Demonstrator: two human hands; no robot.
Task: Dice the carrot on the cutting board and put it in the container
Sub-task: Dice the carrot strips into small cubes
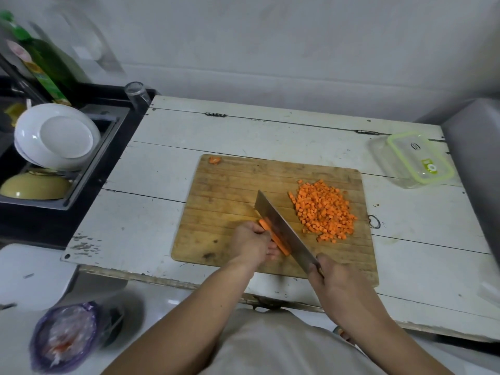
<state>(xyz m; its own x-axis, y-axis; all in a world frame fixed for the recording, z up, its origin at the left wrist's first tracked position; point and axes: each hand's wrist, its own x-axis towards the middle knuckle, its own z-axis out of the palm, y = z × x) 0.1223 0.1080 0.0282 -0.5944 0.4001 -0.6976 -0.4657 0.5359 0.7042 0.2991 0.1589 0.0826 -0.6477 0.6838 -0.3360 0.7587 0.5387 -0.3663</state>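
A wooden cutting board lies on a white wooden table. On its near left part, my left hand grips a piece of carrot with curled fingers. My right hand holds the handle of a steel cleaver, whose blade stands against the carrot's right side. A heap of diced carrot sits on the board's right half. A small carrot end lies at the board's far left corner. The clear container with a green-rimmed lid stands at the table's far right.
A black sink at left holds white bowls and a yellow bowl. Behind it stand a green bottle and a glass. A purple bag lies on the floor at near left. A grey surface borders the table's right.
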